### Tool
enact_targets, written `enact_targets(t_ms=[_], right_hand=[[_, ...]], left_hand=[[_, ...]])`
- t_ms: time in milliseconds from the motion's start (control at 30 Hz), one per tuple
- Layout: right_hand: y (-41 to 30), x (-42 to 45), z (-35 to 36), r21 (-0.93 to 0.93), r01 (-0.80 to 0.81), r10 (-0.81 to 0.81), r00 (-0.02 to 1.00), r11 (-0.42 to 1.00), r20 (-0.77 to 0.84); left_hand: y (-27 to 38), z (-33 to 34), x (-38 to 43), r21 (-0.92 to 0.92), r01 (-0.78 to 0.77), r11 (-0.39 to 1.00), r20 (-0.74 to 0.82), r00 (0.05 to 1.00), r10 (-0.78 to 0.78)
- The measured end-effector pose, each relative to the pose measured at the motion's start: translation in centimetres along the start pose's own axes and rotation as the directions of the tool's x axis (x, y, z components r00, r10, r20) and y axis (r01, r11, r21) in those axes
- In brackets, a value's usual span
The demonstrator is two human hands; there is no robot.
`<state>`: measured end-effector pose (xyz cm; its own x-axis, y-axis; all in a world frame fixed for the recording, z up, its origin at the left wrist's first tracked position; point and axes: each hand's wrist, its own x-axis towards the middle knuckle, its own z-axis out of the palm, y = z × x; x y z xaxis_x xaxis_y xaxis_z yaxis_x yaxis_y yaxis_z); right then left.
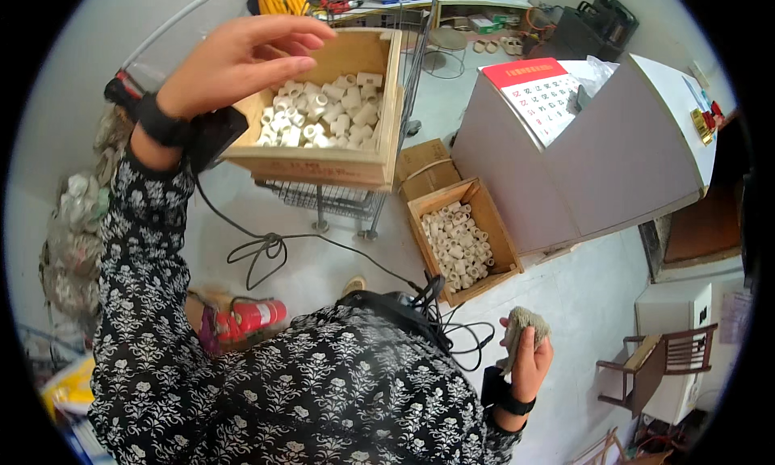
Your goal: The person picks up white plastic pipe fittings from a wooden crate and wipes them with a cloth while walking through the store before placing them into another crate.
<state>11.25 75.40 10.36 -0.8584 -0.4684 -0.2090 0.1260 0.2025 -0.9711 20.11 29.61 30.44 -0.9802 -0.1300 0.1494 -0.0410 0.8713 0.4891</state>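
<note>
My left hand (254,62) is raised over the left side of an upper wooden box (315,167), its fingers apart and nothing seen in it. White plastic pipe fittings (321,111) lie loose in that box, which rests on a wire shopping cart (339,198). At the lower right my right hand (528,359) grips a crumpled grey-beige cloth (525,332), away from both boxes. Between the hands, a lower wooden box (514,265) on the floor holds more white pipe fittings (458,244).
A cardboard box (427,165) stands behind the lower box, beside a grey counter (527,174) with a calendar (539,95) on top. Black cable (272,241) lies looped on the floor. A red fire extinguisher (251,316) is near my body, and a wooden chair (654,359) stands at right.
</note>
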Motion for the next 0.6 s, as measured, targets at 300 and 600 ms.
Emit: enact_targets(t_ms=[300,600], right_hand=[[-2.8,-3.7,10.4,0.040,-0.155,0.160,0.930,0.987,-0.331],[-4.1,-9.0,12.0,-0.067,-0.263,0.196,0.844,0.963,-0.499]], left_hand=[[-25.1,7.9,10.2,0.188,-0.037,0.982,0.596,0.799,-0.084],[-35.4,21.8,6.2,0.618,-0.385,0.685,0.763,0.505,-0.404]])
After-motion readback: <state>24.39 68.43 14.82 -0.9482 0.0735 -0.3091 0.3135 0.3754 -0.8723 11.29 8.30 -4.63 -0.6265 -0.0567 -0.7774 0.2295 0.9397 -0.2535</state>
